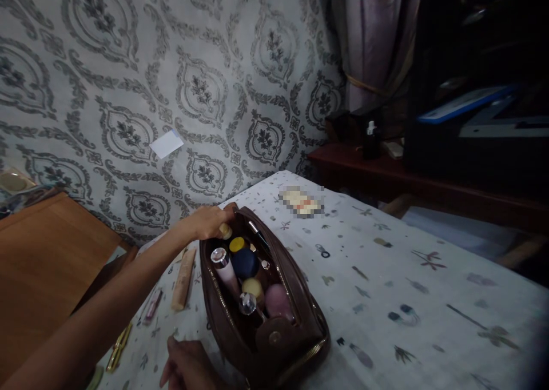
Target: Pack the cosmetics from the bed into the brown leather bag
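Brown, leather-look bag (pixel 306 304), head view: unzipped on patterned cloth (pixel 429 321), long axis running far-left to near-right, opening up. Left hand (pixel 210 221) gripped its far end; right hand (pixel 189 367) loosely open beside its near end. Tan tube (pixel 183 279) left of bag, any print unreadable.

I can read no text, brand or number in my head view. The beige tube (pixel 183 280), the clear-capped bottle (pixel 227 273) in the brown bag (pixel 295 275) and the white card (pixel 167 144) on the wall (pixel 240 52) show me nothing legible, and the blocky patch (pixel 302 201) on the patterned sheet (pixel 355 238) is pixelated past reading.
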Tool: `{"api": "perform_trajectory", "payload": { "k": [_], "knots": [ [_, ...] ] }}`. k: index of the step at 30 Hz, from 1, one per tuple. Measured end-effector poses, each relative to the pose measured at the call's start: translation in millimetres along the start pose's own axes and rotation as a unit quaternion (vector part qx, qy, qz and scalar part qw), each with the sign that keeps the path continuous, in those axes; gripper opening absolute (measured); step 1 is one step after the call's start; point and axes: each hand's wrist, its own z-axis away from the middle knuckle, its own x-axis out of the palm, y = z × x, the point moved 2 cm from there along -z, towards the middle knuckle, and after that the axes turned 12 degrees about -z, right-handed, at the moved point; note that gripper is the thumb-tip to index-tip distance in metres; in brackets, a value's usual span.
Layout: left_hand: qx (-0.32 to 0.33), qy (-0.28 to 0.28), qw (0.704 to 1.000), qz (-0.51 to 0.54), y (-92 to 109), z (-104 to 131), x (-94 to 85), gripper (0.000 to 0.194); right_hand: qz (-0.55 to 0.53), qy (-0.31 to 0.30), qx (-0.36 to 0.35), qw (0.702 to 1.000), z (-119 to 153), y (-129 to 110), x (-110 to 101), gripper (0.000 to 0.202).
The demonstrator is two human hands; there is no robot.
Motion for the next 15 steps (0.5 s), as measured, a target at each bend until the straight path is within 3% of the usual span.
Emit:
{"api": "perform_trajectory", "payload": {
  "k": [4, 11, 15],
  "knots": [
    [-0.002, -0.031, 0.999, -0.031, 4.2, -2.3, -3.0, 0.048, -0.004, 0.001, -0.01, 1.0, 0.2, 2.2, 0.6, 0.063],
    [0.017, 0.005, 0.998, -0.055, 12.7, -4.5, -0.3, 0.031, 0.006, -0.018, -0.05, 0.999, -8.3, 13.5, -3.6, 0.058],
    [0.047, 0.023, 0.996, -0.066, 14.9, -5.5, 4.3, 0.035, 0.011, -0.019, -0.052, 0.998, -11.0, 15.3, -4.4, 0.054]
  ]
}}
